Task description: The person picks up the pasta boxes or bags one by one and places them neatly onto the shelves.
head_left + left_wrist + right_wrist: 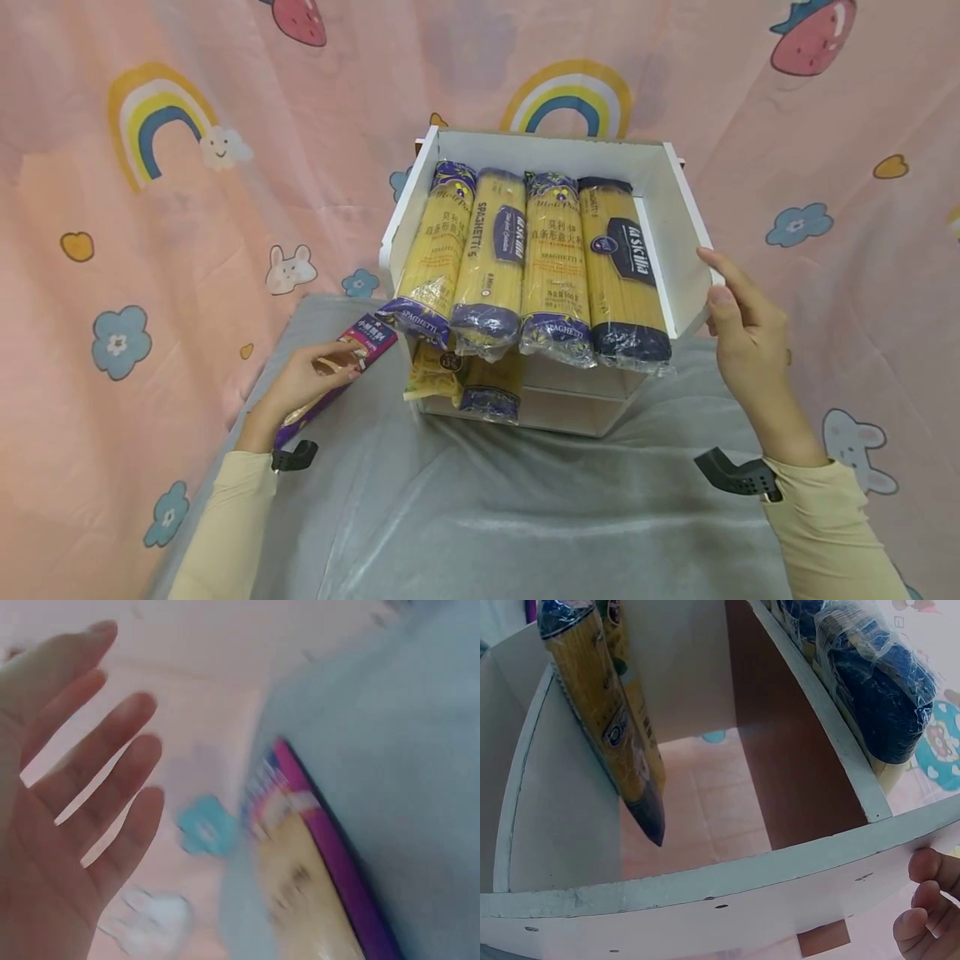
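My left hand (318, 379), fingers apart and slightly bent, hovers over a long purple noodle packet (375, 337) on the grey cloth. In the left wrist view that packet (300, 870) lies beside the hand, separate from its fingers. My right hand (750, 333) holds the front edge of the right side panel of a white shelf (686, 250), fingertips at the panel. On the top tier, several spaghetti packs (555, 258) lie side by side, their ends jutting past the front. Below, a yellow pasta bag (435, 375) and a blue-ended spaghetti pack (491, 387) occupy the left side.
Grey cloth (525, 517) covers the surface under the shelf. A pink curtain (465, 67) with rainbows and flowers hangs close behind and along the sides. In the right wrist view, a shelf board (832, 727) divides the tiers.
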A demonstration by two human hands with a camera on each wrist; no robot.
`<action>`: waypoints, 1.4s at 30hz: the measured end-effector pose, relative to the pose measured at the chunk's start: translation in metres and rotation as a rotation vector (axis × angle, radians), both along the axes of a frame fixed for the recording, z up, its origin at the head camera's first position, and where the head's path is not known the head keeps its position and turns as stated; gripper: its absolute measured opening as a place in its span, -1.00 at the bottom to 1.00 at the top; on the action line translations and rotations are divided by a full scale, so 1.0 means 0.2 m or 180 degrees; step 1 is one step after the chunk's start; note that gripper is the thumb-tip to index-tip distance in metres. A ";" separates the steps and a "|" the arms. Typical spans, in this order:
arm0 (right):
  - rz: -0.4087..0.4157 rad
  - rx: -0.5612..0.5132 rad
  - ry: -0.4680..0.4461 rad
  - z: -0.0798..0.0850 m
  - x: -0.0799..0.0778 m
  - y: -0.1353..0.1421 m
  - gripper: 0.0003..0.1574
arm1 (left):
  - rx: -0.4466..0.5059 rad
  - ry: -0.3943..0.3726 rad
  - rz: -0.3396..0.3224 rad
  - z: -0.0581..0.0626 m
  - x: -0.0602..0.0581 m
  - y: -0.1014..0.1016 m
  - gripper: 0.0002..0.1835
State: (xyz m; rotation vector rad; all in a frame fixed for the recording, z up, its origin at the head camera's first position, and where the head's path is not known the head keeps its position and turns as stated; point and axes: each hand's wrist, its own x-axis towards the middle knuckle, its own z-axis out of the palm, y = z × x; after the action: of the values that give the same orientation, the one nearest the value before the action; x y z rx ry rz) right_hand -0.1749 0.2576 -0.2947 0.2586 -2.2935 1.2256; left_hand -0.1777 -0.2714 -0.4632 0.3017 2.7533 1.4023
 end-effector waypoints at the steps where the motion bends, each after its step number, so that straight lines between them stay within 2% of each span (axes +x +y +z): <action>1: 0.0003 -0.0006 0.0001 0.00 0.00 0.00 -0.51 | -0.0019 -0.0044 0.0046 -0.02 -0.02 -0.02 -0.52; 5: 0.0007 -0.0035 -0.0007 0.00 0.00 0.00 -0.51 | -0.0231 -0.0185 0.0146 -0.11 -0.06 -0.11 -0.35; 16: 0.0010 -0.0063 0.0027 -0.01 0.00 0.01 -0.52 | -0.0847 -0.0539 0.0049 -0.25 -0.14 -0.24 -0.10; 20: 0.0009 -0.0059 0.0042 -0.01 0.00 0.01 -0.52 | -0.0909 -0.0458 -0.0047 -0.30 -0.16 -0.27 -0.08; 24: -0.0004 -0.0036 0.0024 0.00 0.00 0.01 -0.53 | -0.1022 -0.0371 -0.0039 -0.31 -0.15 -0.27 -0.10; 34: -0.0042 0.0012 0.0048 0.00 0.00 0.00 -0.52 | -0.1459 -0.0380 -0.0057 -0.31 -0.17 -0.25 -0.09; 38: -0.0024 0.0000 0.0062 0.00 0.00 0.00 -0.52 | -0.1521 -0.0365 -0.0031 -0.31 -0.17 -0.24 -0.07; 42: -0.0074 0.0043 0.0009 0.00 0.00 0.00 -0.51 | -0.1504 -0.0454 0.0060 -0.30 -0.17 -0.23 -0.08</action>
State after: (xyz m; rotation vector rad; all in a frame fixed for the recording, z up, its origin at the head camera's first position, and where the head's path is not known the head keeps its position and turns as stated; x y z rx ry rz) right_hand -0.1740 0.2575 -0.2939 0.2376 -2.2968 1.1977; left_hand -0.2108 -0.3181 -0.5223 0.1472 2.8544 0.7027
